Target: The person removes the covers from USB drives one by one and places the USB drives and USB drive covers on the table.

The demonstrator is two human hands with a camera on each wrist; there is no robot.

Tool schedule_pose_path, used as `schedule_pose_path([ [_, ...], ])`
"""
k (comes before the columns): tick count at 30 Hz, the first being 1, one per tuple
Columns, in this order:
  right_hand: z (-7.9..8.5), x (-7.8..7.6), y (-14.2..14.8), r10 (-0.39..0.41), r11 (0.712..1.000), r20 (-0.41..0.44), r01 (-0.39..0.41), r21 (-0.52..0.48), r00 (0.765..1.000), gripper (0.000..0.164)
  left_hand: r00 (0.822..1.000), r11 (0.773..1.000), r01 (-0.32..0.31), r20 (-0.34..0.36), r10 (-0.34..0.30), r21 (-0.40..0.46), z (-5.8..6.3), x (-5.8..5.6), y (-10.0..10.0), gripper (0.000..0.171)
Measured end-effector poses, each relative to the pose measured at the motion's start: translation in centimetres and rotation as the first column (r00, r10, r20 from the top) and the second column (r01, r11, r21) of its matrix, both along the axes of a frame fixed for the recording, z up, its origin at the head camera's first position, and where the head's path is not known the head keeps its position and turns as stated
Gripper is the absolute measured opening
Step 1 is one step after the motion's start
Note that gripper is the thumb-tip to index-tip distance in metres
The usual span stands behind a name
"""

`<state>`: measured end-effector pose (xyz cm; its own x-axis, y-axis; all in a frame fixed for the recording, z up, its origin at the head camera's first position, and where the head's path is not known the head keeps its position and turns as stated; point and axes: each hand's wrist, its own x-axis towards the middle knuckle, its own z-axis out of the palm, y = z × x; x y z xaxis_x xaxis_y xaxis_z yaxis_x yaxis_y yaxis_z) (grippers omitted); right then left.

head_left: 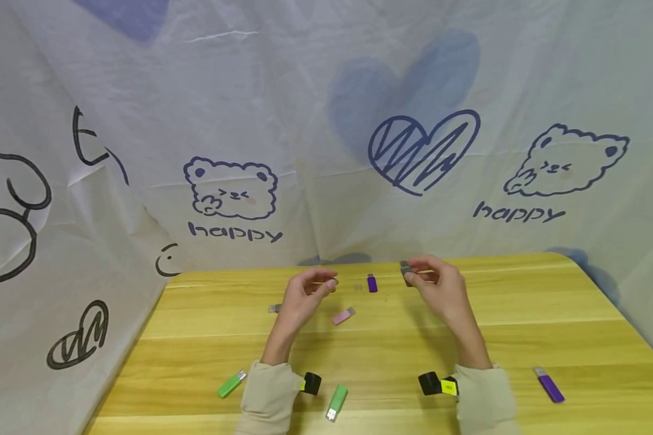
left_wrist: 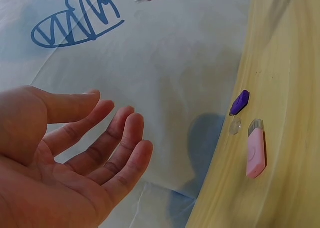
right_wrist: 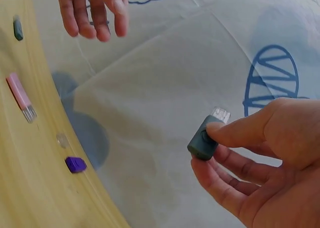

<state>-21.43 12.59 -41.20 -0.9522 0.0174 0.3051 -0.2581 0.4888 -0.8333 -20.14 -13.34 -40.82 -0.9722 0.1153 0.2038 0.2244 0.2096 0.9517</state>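
Between thumb and fingers, my right hand (head_left: 445, 289) pinches a dark grey-green USB flash drive (right_wrist: 202, 140), held above the table's far side with its metal plug (right_wrist: 220, 114) bare and pointing up. My left hand (head_left: 303, 297) hovers to the left, fingers loosely bent and nothing in them, as the left wrist view (left_wrist: 95, 153) confirms. On the table between the hands lie a purple flash drive (head_left: 372, 283), a pink flash drive (head_left: 343, 316) and a small clear piece (right_wrist: 61, 140). Partly hidden behind the left hand is another dark flash drive (head_left: 274, 309).
Nearer the front of the wooden table (head_left: 381, 344) lie two green flash drives (head_left: 231, 383) (head_left: 337, 403). A second long purple one (head_left: 549, 385) is at the right. Printed cloth (head_left: 326, 133) hangs along the table's back and left edges.
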Motion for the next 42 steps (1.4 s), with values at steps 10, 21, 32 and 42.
schedule_pose_path([
  [10,0.0,0.0,-2.5,0.065,0.997,-0.053,-0.067,-0.044,0.996,0.018,0.999,0.999,0.043,0.001,-0.043,0.030,0.4,0.3,0.2,0.021],
  [21,-0.3,0.1,-4.8,0.122,0.991,-0.048,-0.124,-0.044,0.991,0.016,0.998,0.995,0.069,-0.007,-0.068,0.068,0.3,0.2,0.5,0.021],
  [32,-0.9,0.2,-6.2,0.185,0.981,-0.063,-0.188,-0.048,0.981,0.014,0.997,0.994,0.082,-0.016,-0.081,0.076,-1.0,-0.7,1.0,0.023],
  [42,-1.2,0.4,-6.7,0.212,0.975,-0.060,-0.215,-0.055,0.975,0.013,0.998,0.995,0.036,-0.047,-0.032,0.093,-2.5,-1.5,1.2,0.017],
])
